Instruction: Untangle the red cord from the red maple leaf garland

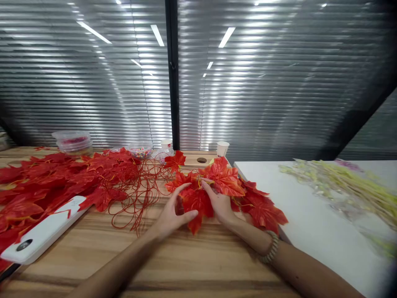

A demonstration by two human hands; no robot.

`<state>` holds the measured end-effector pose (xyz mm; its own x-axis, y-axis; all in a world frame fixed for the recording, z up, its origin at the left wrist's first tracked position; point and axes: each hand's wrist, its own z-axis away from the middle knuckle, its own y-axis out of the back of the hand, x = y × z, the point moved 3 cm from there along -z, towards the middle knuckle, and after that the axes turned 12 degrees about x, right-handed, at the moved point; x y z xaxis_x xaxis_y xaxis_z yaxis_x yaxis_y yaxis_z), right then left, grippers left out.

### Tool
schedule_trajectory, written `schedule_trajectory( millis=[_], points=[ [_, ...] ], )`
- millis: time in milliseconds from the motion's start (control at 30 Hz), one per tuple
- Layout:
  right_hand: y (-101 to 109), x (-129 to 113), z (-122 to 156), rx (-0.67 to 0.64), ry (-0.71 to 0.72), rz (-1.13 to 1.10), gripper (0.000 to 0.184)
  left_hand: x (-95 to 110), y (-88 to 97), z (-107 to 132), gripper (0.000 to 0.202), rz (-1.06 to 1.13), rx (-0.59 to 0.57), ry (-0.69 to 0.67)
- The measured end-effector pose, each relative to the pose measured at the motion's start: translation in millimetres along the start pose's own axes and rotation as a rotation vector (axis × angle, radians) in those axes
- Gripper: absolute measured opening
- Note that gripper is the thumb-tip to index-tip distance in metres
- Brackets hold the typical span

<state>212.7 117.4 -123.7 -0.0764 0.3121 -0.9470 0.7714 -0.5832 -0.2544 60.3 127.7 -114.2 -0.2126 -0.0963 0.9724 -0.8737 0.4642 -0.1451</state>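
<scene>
A cluster of red artificial maple leaves (226,182) lies on the wooden table (192,265) in the middle. My left hand (173,215) has its thumb and fingers around one red leaf (197,203) of that cluster. My right hand (218,200) rests on the same cluster from the right, fingers closed on the leaves near a yellow stem. A beaded bracelet (271,248) sits on my right wrist. Thin red wire strands (139,198) trail from the leaves to the left.
A big heap of red leaves (49,182) covers the left of the table, beside a white flat device (43,234). Plastic tubs (72,140), a bead bowl (141,151) and two paper cups (222,148) stand at the back. Pale yellow-green artificial stems (347,182) lie on a white table (310,231) at right.
</scene>
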Motion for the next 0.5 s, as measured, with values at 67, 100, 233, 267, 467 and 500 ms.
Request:
schedule_trajectory(
  millis=[67, 100, 233, 267, 467, 500],
  points=[
    [0.2, 2.0, -1.6, 0.011, -0.019, -0.046, 0.029, -4.1, -2.9, -0.7, 0.053, -0.036, 0.012, 0.042],
    [-0.2, 3.0, -2.1, 0.007, -0.022, -0.061, 0.028, -6.1, -3.4, -1.4, 0.043, -0.063, 0.029, 0.062],
    [-2.6, 5.8, -3.0, -0.027, 0.0, -0.101, 0.026, -7.5, 0.6, -5.8, 0.029, -0.135, 0.131, 0.094],
    [-3.1, 5.6, -2.7, -0.042, 0.005, -0.111, 0.027, -6.2, 2.3, -7.0, 0.029, -0.128, 0.157, 0.093],
    [-2.7, -7.4, 4.8, -0.077, -0.149, -0.043, 0.031, -1.0, 9.6, -12.3, 0.032, 0.011, 0.311, 0.115],
    [-2.5, -9.7, 6.3, -0.077, -0.196, -0.039, 0.032, -1.2, 10.0, -12.7, 0.033, 0.024, 0.328, 0.117]
  ],
)
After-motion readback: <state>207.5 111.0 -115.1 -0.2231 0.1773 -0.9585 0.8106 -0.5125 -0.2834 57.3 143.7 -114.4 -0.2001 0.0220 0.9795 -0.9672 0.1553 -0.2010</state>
